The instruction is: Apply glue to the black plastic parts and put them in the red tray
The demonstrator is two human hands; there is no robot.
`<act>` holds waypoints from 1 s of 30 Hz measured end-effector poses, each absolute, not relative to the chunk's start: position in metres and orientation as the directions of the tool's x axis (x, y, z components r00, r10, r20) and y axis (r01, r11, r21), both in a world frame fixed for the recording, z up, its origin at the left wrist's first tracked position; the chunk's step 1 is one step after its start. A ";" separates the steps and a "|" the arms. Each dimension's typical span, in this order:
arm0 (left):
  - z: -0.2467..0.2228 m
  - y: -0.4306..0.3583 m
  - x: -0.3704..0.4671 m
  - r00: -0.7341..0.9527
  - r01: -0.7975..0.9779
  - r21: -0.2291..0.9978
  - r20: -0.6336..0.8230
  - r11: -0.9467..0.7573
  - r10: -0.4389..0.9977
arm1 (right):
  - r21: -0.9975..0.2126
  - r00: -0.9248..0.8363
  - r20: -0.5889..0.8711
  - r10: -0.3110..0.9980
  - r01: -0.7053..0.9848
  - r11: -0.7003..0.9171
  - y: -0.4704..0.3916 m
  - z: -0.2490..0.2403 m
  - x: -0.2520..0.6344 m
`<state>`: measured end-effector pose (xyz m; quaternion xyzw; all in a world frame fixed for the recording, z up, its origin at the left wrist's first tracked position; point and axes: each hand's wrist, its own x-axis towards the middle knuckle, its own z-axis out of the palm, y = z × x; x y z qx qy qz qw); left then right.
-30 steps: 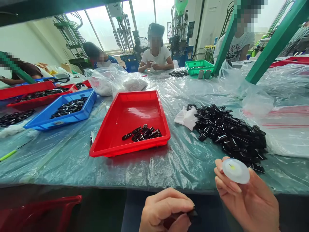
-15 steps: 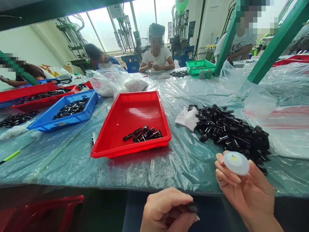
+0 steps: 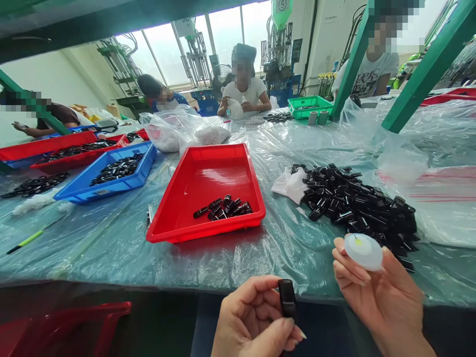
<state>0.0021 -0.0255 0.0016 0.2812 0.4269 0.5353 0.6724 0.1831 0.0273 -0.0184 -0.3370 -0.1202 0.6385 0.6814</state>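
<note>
My left hand point(image 3: 253, 320) pinches a small glossy black plastic piece point(image 3: 287, 297) between thumb and fingers, held upright just off the table's front edge. In my right hand point(image 3: 383, 292) is a round, translucent white squeeze bottle point(image 3: 363, 253) with a yellowish spot and a thin dark needle on its top; the fingers wrap around its sides. Behind this hand spreads a large heap of similar black pieces point(image 3: 357, 198). A red tray point(image 3: 219, 171), with a small group of black pieces point(image 3: 225, 207) near its front, lies beyond my left hand.
A crumpled white cloth point(image 3: 292, 184) touches the heap. At left are a blue tray point(image 3: 107, 191) of black pieces and a yellow-green pen-like tool point(image 3: 29, 239). Plastic sheeting covers the table point(image 3: 208, 267). Green posts point(image 3: 420, 74) rise at right; co-workers sit across.
My left hand has risen slightly and turned the black piece upright, so its broad face shows. The right hand with the bottle stays nearly still. The view has shifted a little.
</note>
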 end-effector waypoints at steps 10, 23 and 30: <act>0.007 -0.027 0.000 0.044 -0.455 0.839 -0.314 0.299 0.948 | -0.592 0.149 -0.266 0.952 -0.805 -0.040 0.027 -0.020 0.183; 0.026 0.003 -0.032 -0.313 0.457 0.834 0.477 -0.310 0.821 | -0.605 0.140 -0.243 0.960 -0.795 -0.037 0.028 -0.025 0.183; 0.041 0.074 -0.076 0.058 0.911 0.248 0.715 -0.331 0.696 | -0.596 0.118 -0.166 0.979 -0.803 -0.004 0.026 -0.032 0.186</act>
